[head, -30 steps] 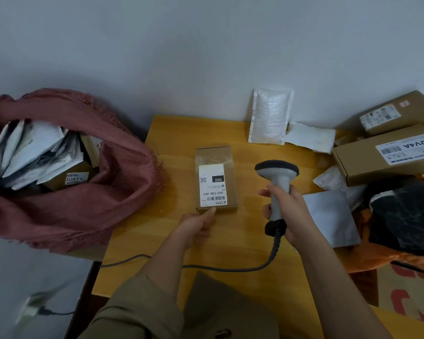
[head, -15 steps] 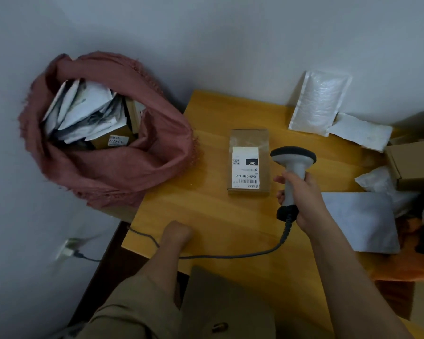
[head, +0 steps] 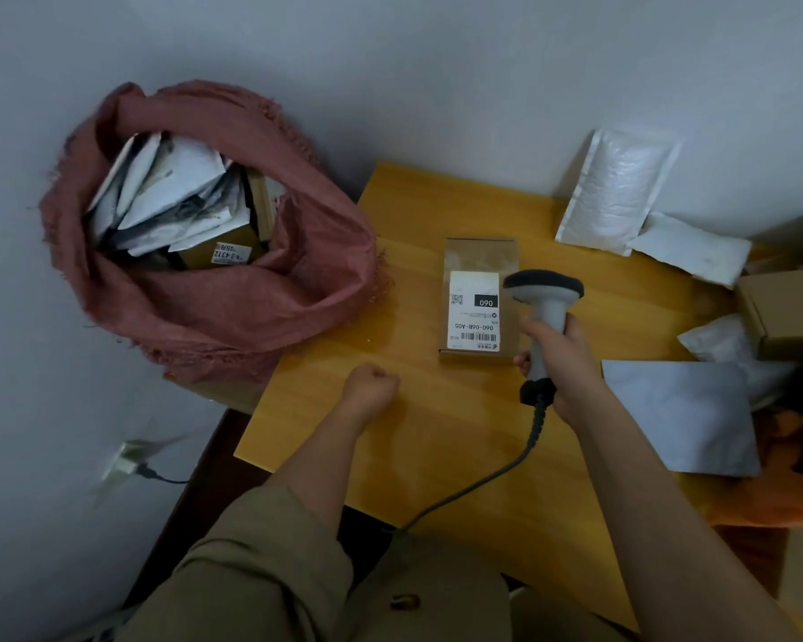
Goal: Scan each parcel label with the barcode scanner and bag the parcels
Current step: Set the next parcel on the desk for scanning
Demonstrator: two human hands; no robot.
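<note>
A small brown parcel (head: 478,257) lies flat on the wooden table (head: 436,437), its white label (head: 474,317) facing up. My right hand (head: 562,363) grips the handle of the grey barcode scanner (head: 544,294), whose head hangs over the parcel's right edge. My left hand (head: 372,386) rests on the table as a loose fist holding nothing, to the lower left of the parcel. A pink cloth bag (head: 214,308) stuffed with several parcels stands open to the left of the table.
A white bubble mailer (head: 617,196) leans on the wall at the back. More white mailers (head: 682,414), a cardboard box (head: 784,312) and orange cloth (head: 770,498) crowd the right side. The scanner cable (head: 483,484) trails over the front edge. A wall socket (head: 126,461) sits low left.
My left hand let go of the parcel's near edge and drew back to the table, curling into a fist. The view swung left, bringing the bag further in. The scanner stays over the parcel.
</note>
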